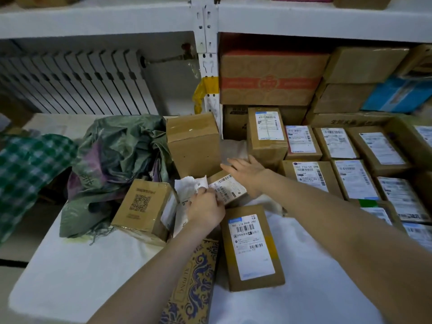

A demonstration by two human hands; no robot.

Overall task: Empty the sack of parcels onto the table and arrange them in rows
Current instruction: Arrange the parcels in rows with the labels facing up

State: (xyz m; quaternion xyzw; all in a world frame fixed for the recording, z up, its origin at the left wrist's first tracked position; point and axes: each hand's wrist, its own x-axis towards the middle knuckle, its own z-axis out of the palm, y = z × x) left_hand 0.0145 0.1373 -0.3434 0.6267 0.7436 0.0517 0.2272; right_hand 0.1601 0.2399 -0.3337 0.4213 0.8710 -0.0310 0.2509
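The green woven sack (112, 164) lies crumpled and slack at the table's back left. Loose parcels sit beside it: a tall plain box (192, 146), a QR-code box (140, 208), a labelled box (253, 247) lying flat, and a blue-patterned box (194, 284) at the front. My left hand (205, 208) pinches a white soft parcel (188, 195). My right hand (245, 170) reaches with straight fingers over a small labelled box (230, 188), toward a pale soft parcel (233, 148). Labelled boxes (348, 169) stand in rows on the right.
The white table (77, 281) runs from the front left. Behind the rows, larger cartons (268, 78) are stacked under a white shelf (304, 17). A radiator (77, 83) lines the back wall. Green checked cloth (25, 169) lies at the far left.
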